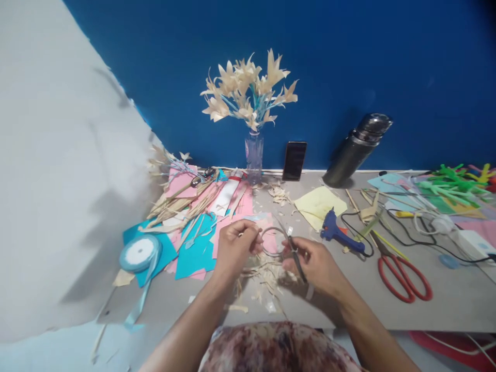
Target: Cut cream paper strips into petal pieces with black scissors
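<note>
While the left hand point(232, 244) pinches a thin pale ribbon loop point(271, 228), the right hand point(316, 264) grips small dark scissors point(296, 257).

The near end of a slim dark tool point(297, 261), perhaps small scissors, is hidden inside the right hand point(318, 264). One end of the thin grey loop point(271, 241) is covered by the fingers point(248, 238) of the left hand point(232, 249). The green shapes point(453, 187) are cut off at the right edge, and a red object point(457, 345) below the bench point(457, 305) is cut off at the near edge.
</note>
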A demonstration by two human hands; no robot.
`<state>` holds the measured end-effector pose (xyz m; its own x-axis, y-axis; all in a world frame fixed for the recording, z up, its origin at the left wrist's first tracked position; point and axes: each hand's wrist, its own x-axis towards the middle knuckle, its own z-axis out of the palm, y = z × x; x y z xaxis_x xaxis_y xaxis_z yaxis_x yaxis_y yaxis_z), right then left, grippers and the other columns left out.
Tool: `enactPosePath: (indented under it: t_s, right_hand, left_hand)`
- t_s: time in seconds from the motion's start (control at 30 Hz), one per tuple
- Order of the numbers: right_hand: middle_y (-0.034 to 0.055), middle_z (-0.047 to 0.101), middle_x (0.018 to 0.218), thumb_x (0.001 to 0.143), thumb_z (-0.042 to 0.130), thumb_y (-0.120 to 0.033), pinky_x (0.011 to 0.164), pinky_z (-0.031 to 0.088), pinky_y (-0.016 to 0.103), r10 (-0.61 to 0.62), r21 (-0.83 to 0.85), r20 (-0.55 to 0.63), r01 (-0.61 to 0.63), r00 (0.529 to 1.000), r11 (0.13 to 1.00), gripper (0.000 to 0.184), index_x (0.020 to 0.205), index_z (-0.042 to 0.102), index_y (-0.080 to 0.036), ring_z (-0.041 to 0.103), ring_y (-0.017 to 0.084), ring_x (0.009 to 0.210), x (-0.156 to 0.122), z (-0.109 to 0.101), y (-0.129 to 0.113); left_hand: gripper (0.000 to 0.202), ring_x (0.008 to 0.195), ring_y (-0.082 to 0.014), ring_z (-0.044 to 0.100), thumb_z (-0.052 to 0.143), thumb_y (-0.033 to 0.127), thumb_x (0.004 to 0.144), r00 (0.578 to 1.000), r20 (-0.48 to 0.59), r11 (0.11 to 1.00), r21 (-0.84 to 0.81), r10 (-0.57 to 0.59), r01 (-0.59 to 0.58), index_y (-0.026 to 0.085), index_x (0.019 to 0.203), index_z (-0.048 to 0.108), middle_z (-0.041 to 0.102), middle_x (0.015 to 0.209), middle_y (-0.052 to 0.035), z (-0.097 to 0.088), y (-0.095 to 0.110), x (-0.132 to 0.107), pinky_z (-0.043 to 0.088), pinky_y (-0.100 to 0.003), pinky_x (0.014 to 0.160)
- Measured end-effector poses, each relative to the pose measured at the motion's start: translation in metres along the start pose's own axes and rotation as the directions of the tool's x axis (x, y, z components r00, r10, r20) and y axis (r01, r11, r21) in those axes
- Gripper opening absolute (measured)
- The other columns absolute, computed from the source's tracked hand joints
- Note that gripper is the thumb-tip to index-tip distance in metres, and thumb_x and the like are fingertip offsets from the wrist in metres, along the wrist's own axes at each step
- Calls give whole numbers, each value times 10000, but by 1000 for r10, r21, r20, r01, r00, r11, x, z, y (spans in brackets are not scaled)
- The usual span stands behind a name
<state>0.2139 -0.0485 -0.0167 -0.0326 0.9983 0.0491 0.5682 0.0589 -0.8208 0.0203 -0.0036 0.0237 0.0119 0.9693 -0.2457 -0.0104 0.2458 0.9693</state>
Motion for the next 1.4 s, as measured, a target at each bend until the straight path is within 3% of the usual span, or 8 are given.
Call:
enactPosePath:
  t_s: [0.1, 0.23, 0.47, 0.8, 1.23, 1.4]
  right_hand:
    - [-30, 596, 583, 721, 695, -355, 476, 325, 220, 11, -65, 79, -6, 997, 998, 143, 706, 673, -215, 467, 134, 525, -4, 7, -4]
    - [-47, 480, 521, 714, 710, -389, 468, 259, 212, 47, -80, 111, -38, 993, 996, 254, 590, 612, -190, 395, 114, 510, -1, 13, -10]
    - [-57, 411, 524, 735, 705, -408, 483, 257, 213, 99, 28, 163, -105, 982, 994, 310, 571, 587, -172, 340, 104, 523, 0, 18, -7]
    - [-61, 404, 542, 731, 706, -380, 493, 252, 213, 86, 43, 191, -96, 978, 994, 264, 606, 605, -170, 322, 105, 538, -2, 16, -7]
    - [-60, 344, 527, 752, 681, -422, 483, 210, 224, 105, 55, 196, -118, 975, 992, 397, 535, 446, -187, 293, 102, 536, -1, 20, -3]
    - [-61, 318, 524, 755, 675, -432, 477, 195, 230, 117, 29, 189, -125, 975, 992, 442, 519, 391, -190, 277, 100, 535, 0, 23, -1]
  left_hand:
    - [198, 508, -156, 672, 661, 328, 720, 1000, 20, 998, -61, -23, 24, 130, 714, 656, 726, 674, -63, 5, 1, -3, 520, -223, 479]
    - [148, 617, -211, 728, 653, 266, 705, 999, 34, 990, -144, -8, 13, 130, 655, 623, 734, 695, -75, 12, -3, -7, 584, -270, 560]
    - [133, 604, -219, 730, 643, 241, 691, 999, 41, 982, -186, -15, 22, 131, 637, 590, 732, 681, -79, 11, -4, -9, 600, -293, 572]
    - [132, 576, -199, 718, 649, 239, 704, 999, 52, 990, -142, -1, 9, 129, 640, 611, 719, 644, -61, 12, -3, -10, 597, -291, 584]
    - [151, 573, -200, 718, 670, 260, 720, 998, 67, 992, -126, 1, 7, 128, 662, 625, 729, 660, -64, 7, -7, -7, 587, -289, 583]
    - [164, 585, -182, 720, 620, 283, 779, 995, 93, 999, -17, -30, 31, 142, 695, 622, 733, 654, -61, 0, -10, -3, 517, -215, 521]
